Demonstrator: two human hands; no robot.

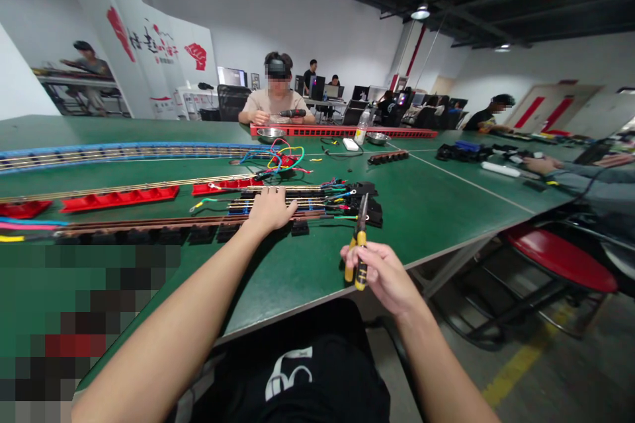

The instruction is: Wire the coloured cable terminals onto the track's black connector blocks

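Note:
My right hand [384, 271] grips a pair of pliers [362, 244] with yellow-and-black handles, its slim dark jaws pointing up over the table's near edge. My left hand [270, 209] rests palm down across a strip of conductor rails [233, 215], thumb apart, fingers lying over the bars. At the right end of these rails sit black connector blocks [366, 192], partly behind the plier jaws. Thin coloured wires with ring terminals, among them a green-and-yellow wire [202, 203], come off the rails on both sides of my left hand.
Red plastic holders [119, 198] and a long blue-edged rail [124, 155] lie further back on the green table [426, 205]. Behind them are a wire bundle [285, 160], a metal bowl [270, 135] and a bottle [362, 127]. A co-worker [276, 96] sits opposite; a red stool [560, 258] stands at right.

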